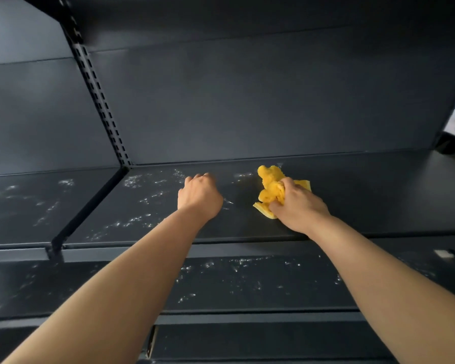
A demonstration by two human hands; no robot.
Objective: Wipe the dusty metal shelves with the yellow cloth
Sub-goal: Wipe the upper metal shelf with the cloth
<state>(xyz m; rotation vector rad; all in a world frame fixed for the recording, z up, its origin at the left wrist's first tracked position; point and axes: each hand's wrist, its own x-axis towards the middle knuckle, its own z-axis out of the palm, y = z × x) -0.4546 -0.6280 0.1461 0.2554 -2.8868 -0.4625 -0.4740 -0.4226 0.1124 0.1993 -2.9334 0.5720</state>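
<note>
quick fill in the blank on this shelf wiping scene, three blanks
1. The right hand grips a bunched cloth coloured ____.
2. The left hand rests on the upper shelf, holding ____.
3. On that shelf, white dust lies to the ____ of the cloth.
Missing words: yellow; nothing; left.

Right of the slotted upright (100, 101) the shelf (378, 195) is free to its far end, save the left hand (199, 197) and bunched yellow cloth (269, 186). The upright's bracket arm (90, 206) bars sideways passage.

text: none readable | labels: none | surfaces: shelves (352, 195), yellow cloth (271, 185)
</note>
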